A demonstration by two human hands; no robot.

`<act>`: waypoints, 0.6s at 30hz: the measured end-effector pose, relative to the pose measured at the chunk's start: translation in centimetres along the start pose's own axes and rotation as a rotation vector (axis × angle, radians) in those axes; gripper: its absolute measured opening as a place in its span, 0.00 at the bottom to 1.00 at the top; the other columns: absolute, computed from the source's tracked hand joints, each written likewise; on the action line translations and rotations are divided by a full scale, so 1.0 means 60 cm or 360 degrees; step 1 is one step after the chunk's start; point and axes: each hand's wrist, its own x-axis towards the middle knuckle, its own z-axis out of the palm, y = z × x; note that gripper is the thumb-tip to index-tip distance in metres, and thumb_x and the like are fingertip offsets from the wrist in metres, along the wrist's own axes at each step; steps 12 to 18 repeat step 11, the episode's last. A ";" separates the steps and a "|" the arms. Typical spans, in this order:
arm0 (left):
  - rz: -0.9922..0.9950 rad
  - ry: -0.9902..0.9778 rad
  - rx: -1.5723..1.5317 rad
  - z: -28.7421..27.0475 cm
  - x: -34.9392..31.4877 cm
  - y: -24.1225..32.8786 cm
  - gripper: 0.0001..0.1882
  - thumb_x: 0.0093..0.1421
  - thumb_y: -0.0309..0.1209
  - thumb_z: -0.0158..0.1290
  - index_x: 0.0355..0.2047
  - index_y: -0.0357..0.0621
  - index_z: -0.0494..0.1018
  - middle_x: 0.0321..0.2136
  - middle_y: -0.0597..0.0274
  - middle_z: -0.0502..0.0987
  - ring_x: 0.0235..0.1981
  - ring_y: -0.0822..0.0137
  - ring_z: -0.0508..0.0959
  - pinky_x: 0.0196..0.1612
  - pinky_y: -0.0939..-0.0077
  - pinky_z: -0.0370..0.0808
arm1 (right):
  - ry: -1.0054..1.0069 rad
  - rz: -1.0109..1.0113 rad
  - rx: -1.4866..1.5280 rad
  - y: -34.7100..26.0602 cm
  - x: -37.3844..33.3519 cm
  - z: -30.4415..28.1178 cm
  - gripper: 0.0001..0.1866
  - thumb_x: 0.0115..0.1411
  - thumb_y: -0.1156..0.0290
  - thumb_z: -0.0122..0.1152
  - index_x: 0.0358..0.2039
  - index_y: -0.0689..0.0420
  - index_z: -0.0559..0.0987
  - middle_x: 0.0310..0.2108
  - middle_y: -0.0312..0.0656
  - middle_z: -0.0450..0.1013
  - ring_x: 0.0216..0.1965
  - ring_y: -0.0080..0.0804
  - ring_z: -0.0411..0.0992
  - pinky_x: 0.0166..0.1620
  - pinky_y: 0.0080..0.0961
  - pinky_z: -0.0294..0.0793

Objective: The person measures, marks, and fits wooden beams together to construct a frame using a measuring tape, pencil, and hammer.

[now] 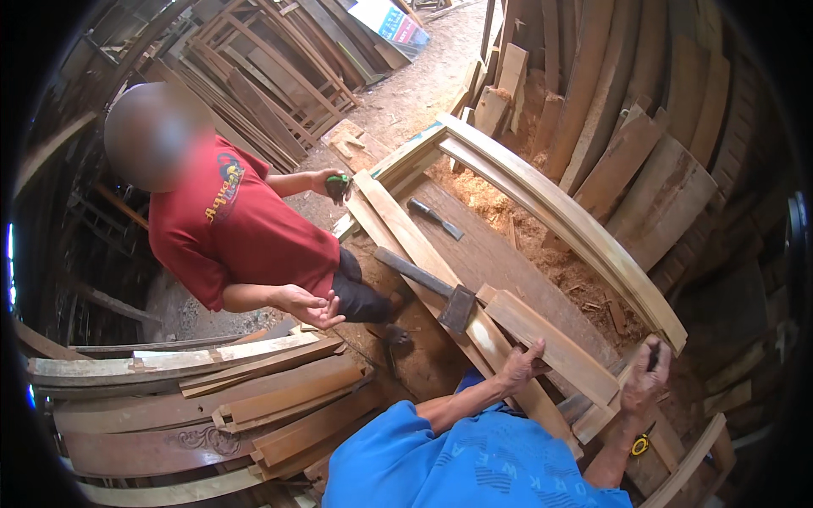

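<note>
My left hand point(520, 370) is at the near left edge of a short wooden board point(555, 347), its fingers curled against it. My right hand point(646, 379) is closed beside the near end of a curved wooden frame point(576, 224); a small dark thing shows between its fingers, too small to name. A hammer point(456, 306) with a dark, blocky head and long handle lies across the long planks point(415, 233), left of the short board. Farther off, a chisel point(434, 218) rests on a brown panel point(508, 262).
A co-worker in a red shirt point(254, 229) stands at the left, holding a green and black object point(338, 188). Stacked boards point(296, 406) lie at lower left; tall planks point(660, 195) lean at right. A yellow tape measure point(640, 444) is near my right forearm. Wood shavings point(491, 199) cover the ground.
</note>
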 end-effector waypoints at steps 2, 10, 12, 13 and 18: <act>-0.0017 0.0021 -0.0003 -0.013 -0.003 -0.026 0.35 0.66 0.49 0.60 0.62 0.40 0.62 0.56 0.53 0.74 0.54 0.54 0.79 0.55 0.50 0.80 | -0.0192 -0.0102 0.0191 -0.056 -0.017 0.036 0.13 0.69 0.63 0.61 0.43 0.60 0.77 0.37 0.39 0.68 0.42 0.32 0.69 0.44 0.31 0.70; -0.0090 -0.0223 0.0029 -0.035 -0.007 -0.086 0.28 0.67 0.46 0.58 0.59 0.40 0.70 0.49 0.59 0.79 0.49 0.64 0.81 0.48 0.59 0.83 | -0.0518 -0.0042 0.0545 -0.133 -0.082 0.144 0.14 0.68 0.61 0.62 0.37 0.60 0.76 0.23 0.43 0.71 0.24 0.37 0.71 0.31 0.37 0.69; -0.0173 -0.0321 0.0036 -0.033 -0.011 -0.082 0.35 0.63 0.50 0.63 0.61 0.39 0.68 0.51 0.58 0.79 0.49 0.63 0.81 0.50 0.61 0.82 | -0.0692 0.0141 0.0634 -0.127 -0.088 0.144 0.14 0.68 0.60 0.62 0.38 0.60 0.76 0.25 0.44 0.73 0.27 0.41 0.73 0.33 0.37 0.70; -0.0173 -0.0321 0.0036 -0.033 -0.011 -0.082 0.35 0.63 0.50 0.63 0.61 0.39 0.68 0.51 0.58 0.79 0.49 0.63 0.81 0.50 0.61 0.82 | -0.0692 0.0141 0.0634 -0.127 -0.088 0.144 0.14 0.68 0.60 0.62 0.38 0.60 0.76 0.25 0.44 0.73 0.27 0.41 0.73 0.33 0.37 0.70; -0.0173 -0.0321 0.0036 -0.033 -0.011 -0.082 0.35 0.63 0.50 0.63 0.61 0.39 0.68 0.51 0.58 0.79 0.49 0.63 0.81 0.50 0.61 0.82 | -0.0692 0.0141 0.0634 -0.127 -0.088 0.144 0.14 0.68 0.60 0.62 0.38 0.60 0.76 0.25 0.44 0.73 0.27 0.41 0.73 0.33 0.37 0.70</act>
